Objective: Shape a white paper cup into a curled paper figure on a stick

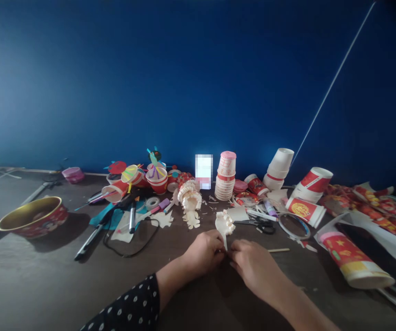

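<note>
A white paper piece [222,225] with small curled strips along its right edge stands up between my hands, near the middle of the table. My left hand [204,250] is closed on its lower left side, fingers bent inward. From the right, the closed fingers of my right hand [253,264] meet its lower end; the exact pinch is hidden. Just beyond lies a similar white paper shape with curled rows [189,197] and a petal-edged base. A thin wooden stick [278,250] lies beside my right hand.
A stack of paper cups [225,186] stands behind. Scissors [265,226], a tape roll [294,226] and a glue stick [271,209] lie to the right, near a red cup [354,259] and dark phone [387,257]. Leftward are a gold-lined bowl [34,218], markers [132,217] and decorated cups [157,180].
</note>
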A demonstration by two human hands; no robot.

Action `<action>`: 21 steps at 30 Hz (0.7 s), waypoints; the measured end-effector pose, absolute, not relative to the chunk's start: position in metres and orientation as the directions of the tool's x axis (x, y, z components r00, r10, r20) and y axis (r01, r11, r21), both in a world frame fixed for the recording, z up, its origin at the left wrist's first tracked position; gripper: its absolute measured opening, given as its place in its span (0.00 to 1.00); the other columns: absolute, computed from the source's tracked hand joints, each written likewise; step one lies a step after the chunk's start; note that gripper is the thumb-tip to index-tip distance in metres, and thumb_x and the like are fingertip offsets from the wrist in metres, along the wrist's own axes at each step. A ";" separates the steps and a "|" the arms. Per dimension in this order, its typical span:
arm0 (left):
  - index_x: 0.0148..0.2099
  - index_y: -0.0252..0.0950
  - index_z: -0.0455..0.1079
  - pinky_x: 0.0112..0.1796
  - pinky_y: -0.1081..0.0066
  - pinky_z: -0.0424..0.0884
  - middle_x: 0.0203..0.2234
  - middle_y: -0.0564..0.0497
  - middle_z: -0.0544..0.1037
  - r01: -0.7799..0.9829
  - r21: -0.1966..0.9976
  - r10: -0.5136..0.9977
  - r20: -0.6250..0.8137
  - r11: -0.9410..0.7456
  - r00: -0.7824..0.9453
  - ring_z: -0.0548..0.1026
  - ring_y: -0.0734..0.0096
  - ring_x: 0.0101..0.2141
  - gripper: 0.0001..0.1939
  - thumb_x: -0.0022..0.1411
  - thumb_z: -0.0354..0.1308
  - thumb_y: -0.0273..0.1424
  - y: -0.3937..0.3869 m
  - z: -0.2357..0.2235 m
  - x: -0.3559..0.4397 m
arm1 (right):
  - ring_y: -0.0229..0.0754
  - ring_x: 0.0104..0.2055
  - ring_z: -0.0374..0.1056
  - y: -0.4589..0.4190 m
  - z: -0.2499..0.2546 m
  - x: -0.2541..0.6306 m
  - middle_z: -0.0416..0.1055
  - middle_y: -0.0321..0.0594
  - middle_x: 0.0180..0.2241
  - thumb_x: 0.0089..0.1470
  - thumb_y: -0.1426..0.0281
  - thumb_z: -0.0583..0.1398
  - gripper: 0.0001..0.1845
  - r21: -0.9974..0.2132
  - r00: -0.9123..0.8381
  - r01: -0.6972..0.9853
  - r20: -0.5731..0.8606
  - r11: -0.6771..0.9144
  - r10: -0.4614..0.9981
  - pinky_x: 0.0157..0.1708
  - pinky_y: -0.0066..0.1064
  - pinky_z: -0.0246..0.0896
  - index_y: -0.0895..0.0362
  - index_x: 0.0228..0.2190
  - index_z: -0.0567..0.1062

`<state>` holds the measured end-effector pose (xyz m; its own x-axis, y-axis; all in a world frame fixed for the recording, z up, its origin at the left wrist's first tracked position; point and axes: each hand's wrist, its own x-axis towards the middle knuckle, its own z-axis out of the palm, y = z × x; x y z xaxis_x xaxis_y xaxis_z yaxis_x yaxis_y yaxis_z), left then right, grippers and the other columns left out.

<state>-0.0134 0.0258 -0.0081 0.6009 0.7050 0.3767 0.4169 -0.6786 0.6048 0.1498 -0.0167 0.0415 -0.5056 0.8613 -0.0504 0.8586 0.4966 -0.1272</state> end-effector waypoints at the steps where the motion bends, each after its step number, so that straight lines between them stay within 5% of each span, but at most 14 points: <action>1: 0.24 0.33 0.71 0.32 0.77 0.65 0.27 0.50 0.73 0.419 0.590 0.694 0.375 -0.690 0.615 0.71 0.72 0.30 0.08 0.46 0.56 0.16 0.026 -0.007 -0.014 | 0.45 0.41 0.66 -0.016 0.041 0.150 0.72 0.43 0.37 0.55 0.74 0.52 0.14 -0.131 -0.505 0.858 -0.046 0.496 0.862 0.39 0.31 0.55 0.55 0.37 0.76; 14: 0.25 0.34 0.68 0.35 0.72 0.64 0.27 0.50 0.74 0.552 0.477 0.721 0.323 -0.683 0.613 0.70 0.69 0.32 0.04 0.50 0.56 0.22 0.025 -0.008 -0.011 | 0.42 0.38 0.64 -0.015 0.031 0.152 0.71 0.41 0.34 0.55 0.75 0.50 0.14 -0.141 -0.514 0.846 0.040 0.514 0.857 0.37 0.30 0.52 0.55 0.33 0.76; 21: 0.27 0.34 0.66 0.35 0.72 0.63 0.28 0.49 0.73 0.618 0.399 0.732 0.287 -0.678 0.618 0.68 0.68 0.33 0.04 0.50 0.53 0.21 0.023 -0.004 -0.009 | 0.37 0.30 0.65 -0.010 0.024 0.150 0.71 0.38 0.29 0.54 0.74 0.51 0.12 -0.193 -0.402 0.893 0.063 0.407 0.913 0.27 0.27 0.47 0.56 0.25 0.73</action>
